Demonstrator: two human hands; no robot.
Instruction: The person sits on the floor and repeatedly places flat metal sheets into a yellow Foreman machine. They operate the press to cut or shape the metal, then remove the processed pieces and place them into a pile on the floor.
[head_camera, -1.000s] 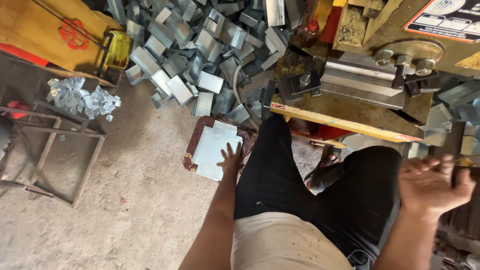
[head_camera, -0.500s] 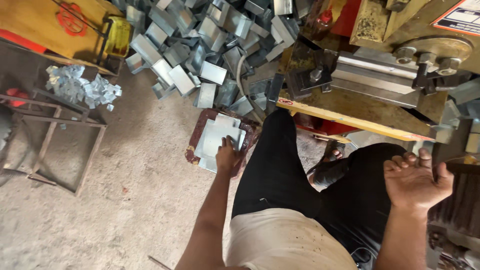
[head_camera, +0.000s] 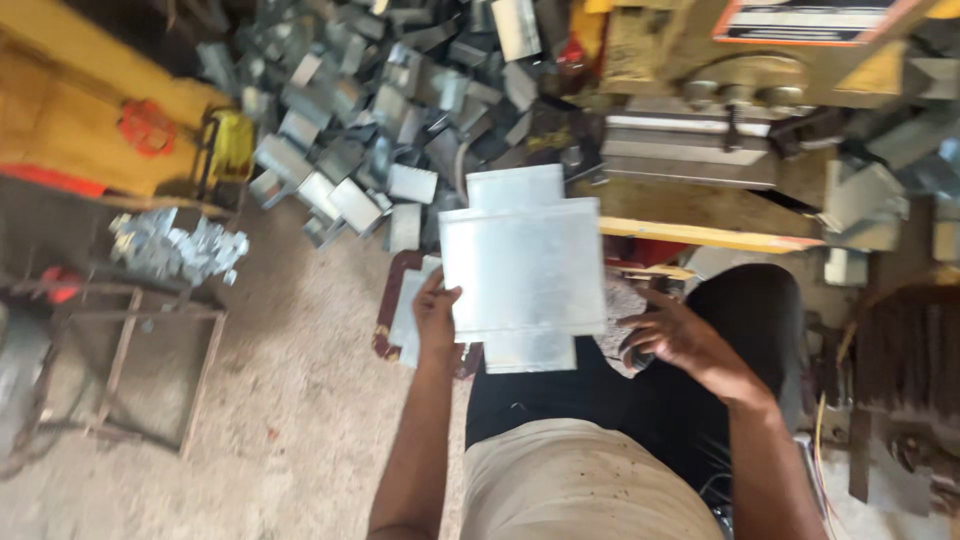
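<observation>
The left hand (head_camera: 437, 318) now grips a cross-shaped metal sheet (head_camera: 522, 265) by its left edge, fingers curled over the rim, holding it up flat above the lap. Half a second ago that hand was down on the stack of sheets (head_camera: 405, 318) on the floor; the stack lies there just beside the wrist, with the one sheet lifted off it. The right hand (head_camera: 672, 335) has come down from the machine's side, where it was raised a moment ago, and sits near the sheet's right lower corner, fingers loosely bent. Whether it touches the sheet I cannot tell. The sheet's upper tab points toward the yellow-edged press (head_camera: 700, 190) in front of the person. Beyond it a heap of bent metal pieces (head_camera: 370, 130) covers the floor, and a rusty frame (head_camera: 130, 360) stands to the left.
</observation>
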